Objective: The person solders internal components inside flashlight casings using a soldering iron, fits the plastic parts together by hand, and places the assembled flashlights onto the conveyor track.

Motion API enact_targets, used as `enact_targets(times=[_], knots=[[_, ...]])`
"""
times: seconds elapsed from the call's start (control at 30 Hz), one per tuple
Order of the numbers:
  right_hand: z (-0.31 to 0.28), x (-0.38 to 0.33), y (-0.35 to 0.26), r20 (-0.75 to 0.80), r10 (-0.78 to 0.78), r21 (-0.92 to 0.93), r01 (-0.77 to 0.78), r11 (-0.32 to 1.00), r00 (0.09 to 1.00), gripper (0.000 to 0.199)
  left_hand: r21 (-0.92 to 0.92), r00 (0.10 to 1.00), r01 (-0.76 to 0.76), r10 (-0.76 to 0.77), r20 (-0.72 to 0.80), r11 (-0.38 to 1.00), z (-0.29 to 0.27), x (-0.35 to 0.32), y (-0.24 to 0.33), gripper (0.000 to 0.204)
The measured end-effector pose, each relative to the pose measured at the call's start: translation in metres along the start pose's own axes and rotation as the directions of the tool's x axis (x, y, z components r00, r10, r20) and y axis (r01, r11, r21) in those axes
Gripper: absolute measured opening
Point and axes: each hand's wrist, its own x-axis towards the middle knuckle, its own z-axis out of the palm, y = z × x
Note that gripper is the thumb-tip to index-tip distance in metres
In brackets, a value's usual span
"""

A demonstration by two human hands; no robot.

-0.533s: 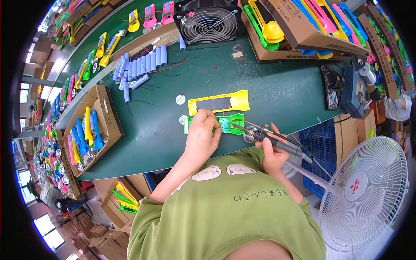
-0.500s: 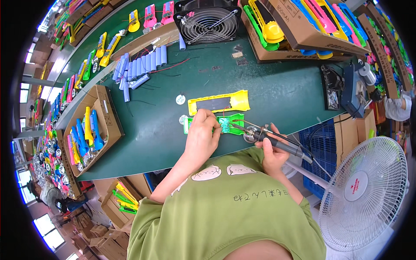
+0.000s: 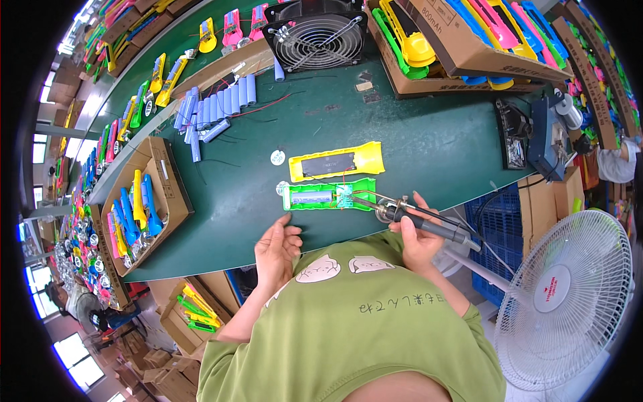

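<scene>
Our right hand [image 3: 418,234] grips the dark-handled soldering iron [image 3: 422,221], tip at the open green plastic casing [image 3: 328,196] on the green table [image 3: 429,134]. Left hand [image 3: 276,249] rests off it, fingers loosely together; unsteadied, the casing may slide and smear the joint.

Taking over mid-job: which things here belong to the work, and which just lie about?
In use: soldering iron in right hand; green half-shell with battery; yellow half-shell; left hand at table edge.
Lying about: loose blue cells; black fan; white standing fan; cardboard boxes of shells.

Bright, even daylight; edges bend strongly.
</scene>
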Motion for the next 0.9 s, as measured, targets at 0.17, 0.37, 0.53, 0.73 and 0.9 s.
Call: enact_targets(times=[0.17,0.37,0.53,0.73,0.9], knots=[[0.007,0.005,-0.006,-0.032,-0.118,-0.192,0.109,0.975,0.993,0.015,0.657,0.477,-0.744,0.784,0.397,0.119,0.018,0.016,0.006,0.016],[-0.003,0.0,0.001,0.037,-0.108,-0.14,0.112,0.984,0.993,0.023,0.473,0.214,-0.751,0.508,0.834,-0.46,0.056,0.028,0.01,0.028],[-0.002,-0.004,-0.006,0.0,-0.023,-0.066,0.023,0.998,1.0,0.024,0.352,0.02,-0.717,0.486,0.874,-0.602,0.039,0.032,0.016,0.026],[0.0,-0.002,-0.006,-0.025,-0.031,-0.025,0.03,0.999,0.999,0.024,0.232,0.174,-0.541,0.162,0.971,-0.808,-0.012,0.031,0.037,0.034],[0.003,-0.002,-0.004,-0.001,-0.035,-0.056,0.035,0.998,0.999,0.024,0.19,-0.005,-0.6,0.241,0.97,-0.777,0.005,0.037,0.025,0.03]])
